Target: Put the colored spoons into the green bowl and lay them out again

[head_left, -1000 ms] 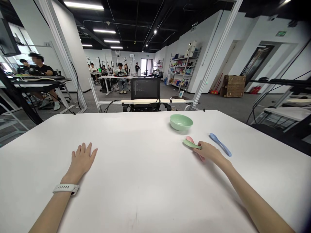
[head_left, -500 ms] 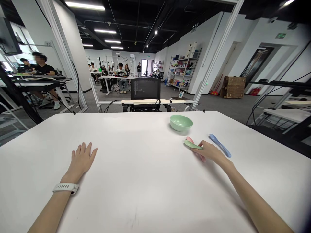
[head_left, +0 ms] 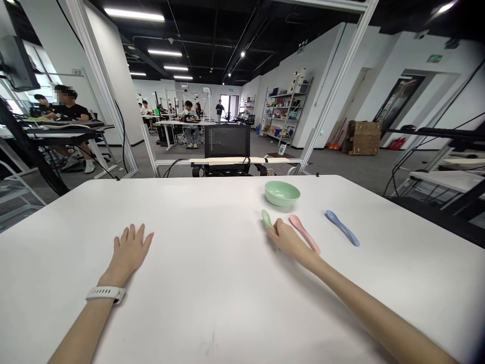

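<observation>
Pinched in my right hand is a green spoon, its bowl pointing away from me and its handle mostly hidden by the fingers. Just right of that hand a pink spoon lies on the table. Farther right rests a blue spoon. Beyond the spoons stands a light green bowl, upright near the far edge. On the left side, my left hand is flat on the table with fingers spread, holding nothing.
The white table has its far edge by a metal frame bar. A black office chair stands behind it. Several people sit at desks in the background, and one person stands farther back. A shelf holds many items.
My right hand has carried the green spoon left, from above the pink spoon to its left side, and turned it to point away from me. My left hand stays flat.
</observation>
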A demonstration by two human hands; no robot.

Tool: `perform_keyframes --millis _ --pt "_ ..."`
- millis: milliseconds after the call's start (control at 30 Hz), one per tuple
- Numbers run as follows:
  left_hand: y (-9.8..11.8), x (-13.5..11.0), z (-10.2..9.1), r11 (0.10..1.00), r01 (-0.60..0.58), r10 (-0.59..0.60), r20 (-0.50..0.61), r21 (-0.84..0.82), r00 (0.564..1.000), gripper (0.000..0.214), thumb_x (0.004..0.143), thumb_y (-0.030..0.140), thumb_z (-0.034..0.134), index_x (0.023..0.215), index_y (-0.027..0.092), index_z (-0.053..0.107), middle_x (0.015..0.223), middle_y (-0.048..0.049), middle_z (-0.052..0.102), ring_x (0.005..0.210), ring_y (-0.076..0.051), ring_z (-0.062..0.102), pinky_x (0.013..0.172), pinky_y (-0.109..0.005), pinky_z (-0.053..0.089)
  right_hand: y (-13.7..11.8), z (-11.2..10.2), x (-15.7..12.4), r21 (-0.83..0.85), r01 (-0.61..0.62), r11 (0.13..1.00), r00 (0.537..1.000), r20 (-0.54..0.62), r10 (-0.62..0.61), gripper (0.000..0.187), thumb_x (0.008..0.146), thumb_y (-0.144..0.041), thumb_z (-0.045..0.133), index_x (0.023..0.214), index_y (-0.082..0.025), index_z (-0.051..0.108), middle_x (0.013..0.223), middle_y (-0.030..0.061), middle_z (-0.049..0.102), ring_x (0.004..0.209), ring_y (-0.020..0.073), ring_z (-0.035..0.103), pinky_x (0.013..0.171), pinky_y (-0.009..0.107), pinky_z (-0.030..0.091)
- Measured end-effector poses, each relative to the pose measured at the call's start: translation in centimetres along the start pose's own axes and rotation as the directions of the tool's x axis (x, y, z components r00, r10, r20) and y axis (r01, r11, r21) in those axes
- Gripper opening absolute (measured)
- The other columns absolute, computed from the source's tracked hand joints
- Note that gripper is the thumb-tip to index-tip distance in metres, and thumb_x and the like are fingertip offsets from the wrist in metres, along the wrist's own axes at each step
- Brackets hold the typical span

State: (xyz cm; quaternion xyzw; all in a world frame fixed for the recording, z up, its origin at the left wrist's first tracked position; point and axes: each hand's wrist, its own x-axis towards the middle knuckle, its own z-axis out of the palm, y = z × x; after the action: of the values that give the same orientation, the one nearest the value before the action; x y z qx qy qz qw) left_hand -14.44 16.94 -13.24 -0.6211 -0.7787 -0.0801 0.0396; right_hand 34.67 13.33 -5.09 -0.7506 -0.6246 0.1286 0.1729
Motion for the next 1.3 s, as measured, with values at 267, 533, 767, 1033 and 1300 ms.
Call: perform_keyframes --millis 267,533,767,1033,1300 --pt "0.2 -0.1 0.3 1.0 0.0 0.0 -0.039 0.002 0.999 0.083 0.11 0.046 0.027 0.176 0.003 0.052 0.186 -0.0328 0.046 0.175 -0.048 0.044 0.137 -0.072 0.039 -3.7 1.0 -1.0 -0.148 -0.064 0.987 0.971 0.219 0.096 0.025 0.121 -0.03 0.046 0.13 -0.012 0.063 0.122 0.0205 0.08 0.114 0.0312 0.078 0.084 0.034 0.044" --pt "-0.1 0.0 0.8 1.0 -0.011 0.01 -0.058 -0.013 0.998 0.084 0.109 0.048 0.027 0.175 0.003 0.053 0.185 -0.0329 0.048 0.174 -0.049 0.045 0.137 -0.074 0.04 -2.4 1.1 -1.6 -0.051 -0.071 0.996 0.979 0.189 0.079 0.019 0.123 -0.035 0.05 0.12 -0.018 0.06 0.109 0.0145 0.08 0.097 0.0269 0.075 0.077 0.033 0.042" --pt "-0.3 0.2 0.9 1.0 -0.009 0.009 -0.041 -0.006 0.999 0.082 0.111 0.046 0.026 0.177 0.005 0.051 0.186 -0.0321 0.047 0.175 -0.049 0.045 0.137 -0.073 0.039 -1.9 1.7 -1.4 -0.034 -0.054 0.998 0.99 0.127 0.058 0.019 0.119 -0.03 0.054 0.102 -0.024 0.058 0.101 0.0104 0.078 0.089 0.0247 0.071 0.074 0.032 0.04" --pt "-0.5 0.3 0.7 1.0 -0.009 0.009 -0.002 -0.02 1.0 0.085 0.111 0.051 0.026 0.179 0.005 0.048 0.188 -0.0318 0.043 0.177 -0.049 0.041 0.139 -0.073 0.037 -1.4 1.5 -1.4 -0.02 -0.049 0.999 0.991 0.123 0.051 0.021 0.119 -0.03 0.053 0.098 -0.026 0.054 0.097 0.0083 0.075 0.085 0.0237 0.068 0.072 0.033 0.039" --pt "-0.6 0.4 0.9 1.0 -0.012 0.011 -0.022 -0.027 1.0 0.087 0.11 0.053 0.025 0.177 0.004 0.051 0.186 -0.032 0.046 0.175 -0.049 0.043 0.138 -0.073 0.038 -1.6 1.3 -1.4 0.0 -0.058 0.998 0.988 0.144 0.058 0.02 0.12 -0.035 0.052 0.103 -0.025 0.056 0.098 0.0099 0.075 0.084 0.0235 0.068 0.072 0.032 0.04"
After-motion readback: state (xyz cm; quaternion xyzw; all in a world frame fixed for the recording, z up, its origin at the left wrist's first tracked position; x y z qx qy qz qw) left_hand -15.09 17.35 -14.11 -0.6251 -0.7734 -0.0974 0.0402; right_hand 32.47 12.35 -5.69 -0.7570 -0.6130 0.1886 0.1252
